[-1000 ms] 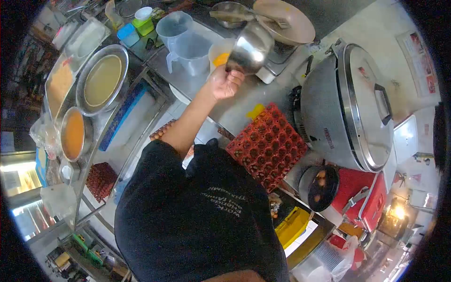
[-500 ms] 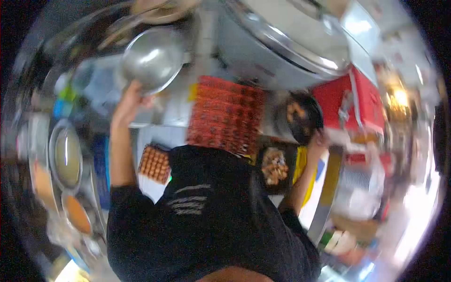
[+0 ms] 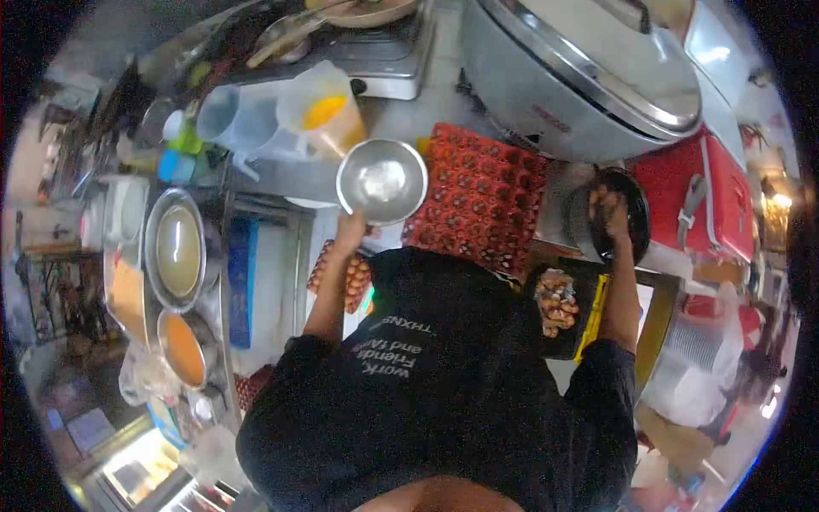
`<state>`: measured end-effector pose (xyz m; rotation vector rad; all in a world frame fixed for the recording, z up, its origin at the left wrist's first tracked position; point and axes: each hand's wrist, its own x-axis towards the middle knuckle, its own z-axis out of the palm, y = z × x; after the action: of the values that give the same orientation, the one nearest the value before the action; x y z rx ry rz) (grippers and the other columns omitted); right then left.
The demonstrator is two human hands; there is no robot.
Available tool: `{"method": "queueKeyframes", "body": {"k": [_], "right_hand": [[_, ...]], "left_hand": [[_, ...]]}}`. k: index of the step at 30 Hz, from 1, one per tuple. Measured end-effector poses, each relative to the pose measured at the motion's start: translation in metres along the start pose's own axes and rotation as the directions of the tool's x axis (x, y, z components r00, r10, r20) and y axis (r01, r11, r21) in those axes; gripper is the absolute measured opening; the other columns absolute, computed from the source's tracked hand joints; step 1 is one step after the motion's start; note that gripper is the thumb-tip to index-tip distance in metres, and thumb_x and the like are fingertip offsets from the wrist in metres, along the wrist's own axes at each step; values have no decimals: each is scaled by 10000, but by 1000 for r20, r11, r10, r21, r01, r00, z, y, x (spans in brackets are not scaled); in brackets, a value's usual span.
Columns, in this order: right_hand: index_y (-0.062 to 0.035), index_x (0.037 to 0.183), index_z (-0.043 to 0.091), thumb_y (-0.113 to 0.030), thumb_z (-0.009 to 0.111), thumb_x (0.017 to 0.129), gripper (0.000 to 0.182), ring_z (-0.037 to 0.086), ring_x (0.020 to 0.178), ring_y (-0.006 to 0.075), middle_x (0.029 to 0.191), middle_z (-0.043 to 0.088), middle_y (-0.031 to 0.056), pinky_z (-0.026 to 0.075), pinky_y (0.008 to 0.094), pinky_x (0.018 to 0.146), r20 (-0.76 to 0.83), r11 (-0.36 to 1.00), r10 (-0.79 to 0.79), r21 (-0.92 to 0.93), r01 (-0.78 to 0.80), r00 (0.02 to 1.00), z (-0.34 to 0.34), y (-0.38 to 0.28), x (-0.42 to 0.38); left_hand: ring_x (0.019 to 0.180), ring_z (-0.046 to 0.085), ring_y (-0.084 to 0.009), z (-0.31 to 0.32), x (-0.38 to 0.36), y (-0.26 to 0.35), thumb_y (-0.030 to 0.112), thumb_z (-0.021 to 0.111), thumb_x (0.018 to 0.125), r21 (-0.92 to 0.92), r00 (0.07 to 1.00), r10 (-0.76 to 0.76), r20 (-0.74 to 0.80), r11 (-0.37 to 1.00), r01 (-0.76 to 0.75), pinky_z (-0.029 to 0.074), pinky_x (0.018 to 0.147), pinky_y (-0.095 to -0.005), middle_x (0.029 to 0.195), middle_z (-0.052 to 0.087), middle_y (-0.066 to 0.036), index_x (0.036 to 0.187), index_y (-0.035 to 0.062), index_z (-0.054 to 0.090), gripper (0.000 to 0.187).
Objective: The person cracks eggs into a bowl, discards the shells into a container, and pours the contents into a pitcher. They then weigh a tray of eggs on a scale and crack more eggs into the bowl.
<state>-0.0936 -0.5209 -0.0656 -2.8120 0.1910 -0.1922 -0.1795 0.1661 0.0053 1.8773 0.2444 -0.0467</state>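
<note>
So compared with a second ago, the steel bowl [image 3: 381,181] is no longer tipped up over the plastic jug [image 3: 322,111] of yellow liquid; it's now held level and lower, mouth up, just beside the red egg tray [image 3: 478,192], and its inside looks empty and shiny. The left hand [image 3: 350,229] is closed on the bowl's near rim, same grip as before. The right hand [image 3: 611,207], which wasn't in view a second ago, is now reached out into the black pot [image 3: 636,224] next to the red cooler box [image 3: 708,192]; whether its fingers are closed on anything can't be told, since it's small and a bit smeared. What's in that pot is mostly hidden by the hand. The big rice cooker [image 3: 589,77] is cut off at the top edge, and the stove [image 3: 384,55] too. The round metal pans [image 3: 177,249] on the left shelf are filled with something smooth, yellowish and orange. A black tray [image 3: 559,307] of brownish lumpy bits is partly hidden by the black shirt.
</note>
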Motion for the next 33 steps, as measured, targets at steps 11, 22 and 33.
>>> {"method": "queueKeyframes", "body": {"k": [11, 22, 33], "right_hand": [[15, 1134, 525, -269, 611, 914, 369, 605, 958, 362, 1015, 616, 224, 491, 452, 804, -393, 974, -226, -110, 199, 891, -124, -130, -44], [21, 1273, 435, -244, 690, 871, 545, 591, 927, 450, 1050, 604, 277, 479, 455, 829, -559, 995, -104, -56, 88, 823, -128, -178, -76], [19, 1209, 493, -160, 575, 920, 350, 502, 992, 379, 1127, 517, 215, 465, 468, 828, -80, 966, -197, -183, 180, 977, 74, -166, -165]], "left_hand": [[520, 645, -232, -3, 28, -25, 446, 400, 961, -165, 921, -374, 110, 907, 388, 521, 404, -326, 699, 643, -182, 1170, -113, 441, 599], [584, 633, -222, -40, 14, -18, 523, 515, 917, 665, 905, 257, -338, 746, 37, 504, 562, -369, 662, 642, -121, 1332, 33, 484, 643], [632, 643, -252, 10, -2, 90, 391, 619, 884, 470, 905, 396, 154, 776, -420, 521, 616, -379, 777, 673, -107, 1112, 103, 656, 370]]}}
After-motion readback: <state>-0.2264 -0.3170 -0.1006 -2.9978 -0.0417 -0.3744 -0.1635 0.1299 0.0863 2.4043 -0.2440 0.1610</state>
